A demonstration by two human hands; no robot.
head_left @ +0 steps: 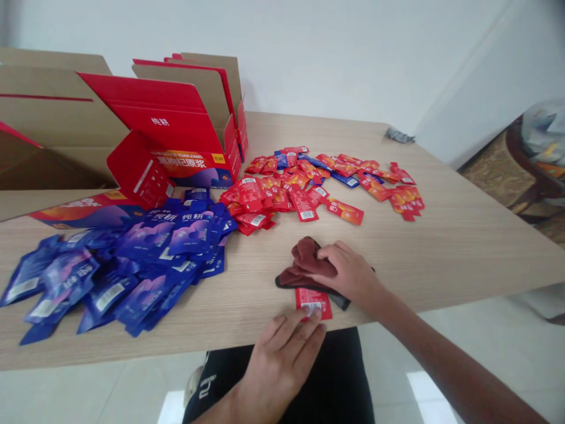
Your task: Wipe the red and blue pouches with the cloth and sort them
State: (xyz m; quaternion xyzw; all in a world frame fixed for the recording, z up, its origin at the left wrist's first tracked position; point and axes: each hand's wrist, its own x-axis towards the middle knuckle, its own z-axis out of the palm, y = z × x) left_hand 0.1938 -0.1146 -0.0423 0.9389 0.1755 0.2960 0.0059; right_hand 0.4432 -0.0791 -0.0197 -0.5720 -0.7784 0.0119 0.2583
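Note:
Near the front edge of the table, my left hand [285, 359] rests its outstretched fingertips flat on a red sachet [314, 300] with a white barcode label. Bunched over the sachet's far end is a brown cloth [306, 259] with a dark edge, and my right hand [351, 274] is closed on it. Beyond the cloth lies a loose pile of red sachets [273, 197], with a few blue ones mixed in. To the left, a heap of larger blue pouches [154, 253] spreads over the table.
Open red cardboard boxes [154, 118] with raised flaps stand at the back left, beside a larger brown carton [48, 118]. A crumpled grey scrap [399, 135] lies at the far right corner of the wooden table [463, 247]. A patterned chair [498, 165] with plastic bags stands beyond.

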